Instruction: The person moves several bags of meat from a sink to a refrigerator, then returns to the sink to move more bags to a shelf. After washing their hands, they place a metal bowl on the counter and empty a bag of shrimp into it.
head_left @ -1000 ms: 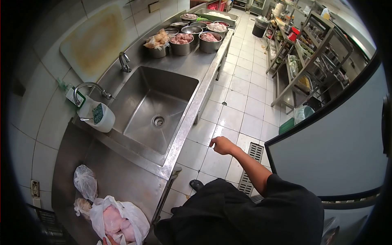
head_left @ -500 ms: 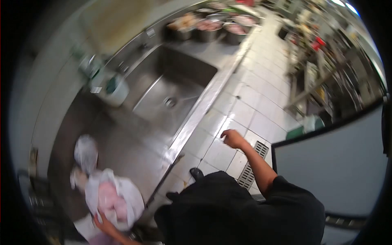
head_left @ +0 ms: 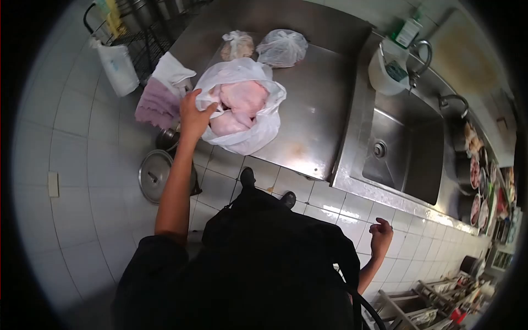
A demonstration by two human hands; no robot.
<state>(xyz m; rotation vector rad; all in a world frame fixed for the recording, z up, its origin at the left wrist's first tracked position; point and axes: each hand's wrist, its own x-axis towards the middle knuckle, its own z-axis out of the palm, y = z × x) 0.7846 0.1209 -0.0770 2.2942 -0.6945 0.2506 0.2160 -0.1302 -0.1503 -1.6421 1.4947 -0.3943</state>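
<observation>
A white plastic bag [head_left: 265,135] sits on the steel counter with its mouth folded wide. Large pieces of raw, pale pink poultry [head_left: 242,98] show inside it. At the bag's left edge, my left hand [head_left: 195,114] has its thumb over the rim and its fingers at the outer side, gripping the plastic. My right hand [head_left: 380,237] hangs in the air above the floor, away from the counter, fingers loosely bent and apart with nothing in them. Behind the big bag stand a small tied bag with brownish contents [head_left: 237,46] and a clear knotted bag [head_left: 282,48].
Purple and white towels [head_left: 159,104] lie left of the bag. A lidded metal pot [head_left: 155,176] stands below, near my left forearm. To the right are a steel sink [head_left: 407,159], a white tub [head_left: 385,71], a faucet [head_left: 423,60] and several filled pots [head_left: 476,170].
My view has swung left, so the bag now lies ahead of me and the sink to the right. My left hand stays at the bag's edge; my right hand remains raised without anything.
</observation>
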